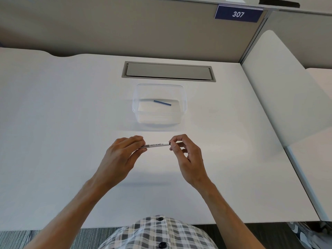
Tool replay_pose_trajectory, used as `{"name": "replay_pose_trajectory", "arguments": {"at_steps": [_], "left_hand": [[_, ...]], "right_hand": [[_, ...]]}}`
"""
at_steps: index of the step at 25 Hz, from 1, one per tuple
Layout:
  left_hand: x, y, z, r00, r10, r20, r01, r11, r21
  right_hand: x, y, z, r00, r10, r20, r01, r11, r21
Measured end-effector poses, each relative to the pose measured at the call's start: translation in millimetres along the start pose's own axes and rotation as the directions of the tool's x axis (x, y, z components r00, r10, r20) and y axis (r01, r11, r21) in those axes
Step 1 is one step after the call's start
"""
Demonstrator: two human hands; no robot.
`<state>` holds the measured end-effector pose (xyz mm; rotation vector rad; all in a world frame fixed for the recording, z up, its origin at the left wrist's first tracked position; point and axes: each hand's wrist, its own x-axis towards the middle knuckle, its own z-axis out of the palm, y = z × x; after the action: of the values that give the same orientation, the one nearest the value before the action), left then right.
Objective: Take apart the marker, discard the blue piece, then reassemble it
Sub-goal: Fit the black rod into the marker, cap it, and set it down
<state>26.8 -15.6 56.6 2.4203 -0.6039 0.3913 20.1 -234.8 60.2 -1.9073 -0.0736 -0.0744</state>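
- White table point(71, 105) fills the view, backed by a beige partition point(125, 29) carrying a blue plate reading 307 point(238, 14).
- Both hands hold a white marker point(156, 145) level above the table, its barrel printed "WHITE BOARD".
- Left hand point(120, 157): the grip is clenched around the marker's left end, fingers wrapped over it so that the end is hidden.
- Right hand point(186, 155): thumb and forefinger pinch the marker's right end, where a dark bit shows at the fingertips; the other fingers curl loosely.
- Beyond the hands stands a clear plastic container point(184, 105), well apart from them.
- A blue piece point(162, 102) lies slanted on the container's bottom.
- Behind the container, a grey cable hatch point(168, 71) sits flush in the table.
- A checked shirt point(158, 234) shows at the near edge.
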Motion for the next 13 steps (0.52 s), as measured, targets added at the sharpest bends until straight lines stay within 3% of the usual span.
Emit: {"name": "replay_pose_trajectory", "arguments": {"at_steps": [4,9,13], "left_hand": [[-0.4,2.6,-4.7,1.0,0.014,0.02,-0.014,1.0,-0.003],[2.7,1.6,-10.5,0.997,0.063,0.049,-0.063,0.998,-0.012],[6.7,1.7,-15.3,0.986,0.154,0.064,-0.158,0.985,0.062]], "right_hand": [[0.6,-0.2,-0.7,0.999,-0.011,0.047,0.014,0.997,-0.075],[1.9,0.1,-10.1,0.982,-0.114,0.151,0.15,0.953,-0.262],[0.5,-6.7,-11.8,0.969,-0.153,0.196,0.197,0.952,-0.233]]}}
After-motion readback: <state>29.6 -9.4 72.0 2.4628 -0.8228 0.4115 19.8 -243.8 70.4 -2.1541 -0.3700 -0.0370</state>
